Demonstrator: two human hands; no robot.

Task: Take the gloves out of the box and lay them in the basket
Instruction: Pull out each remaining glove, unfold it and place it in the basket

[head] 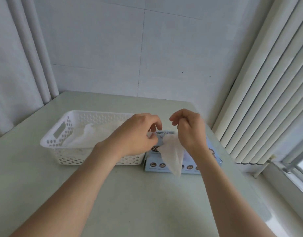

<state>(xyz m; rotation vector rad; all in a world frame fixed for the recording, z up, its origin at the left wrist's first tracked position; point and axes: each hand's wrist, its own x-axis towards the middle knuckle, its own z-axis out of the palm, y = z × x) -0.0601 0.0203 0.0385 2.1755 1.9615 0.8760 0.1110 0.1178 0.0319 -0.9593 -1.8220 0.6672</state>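
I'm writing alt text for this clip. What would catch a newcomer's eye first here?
The two hands meeting in the middle: the right hand pinches a thin white glove that hangs down over the front of the pale blue box, and the left hand seems to pinch its other edge. Just left of the box stands a white perforated basket with more white gloves already lying in it.

The basket (50, 139) stands on the table (147, 194), just left of the box (155, 165). Gloves (85, 135) lie in the basket. The left hand (138, 134) and right hand (190, 130) are above the box, with one glove (173, 154) hanging below them.
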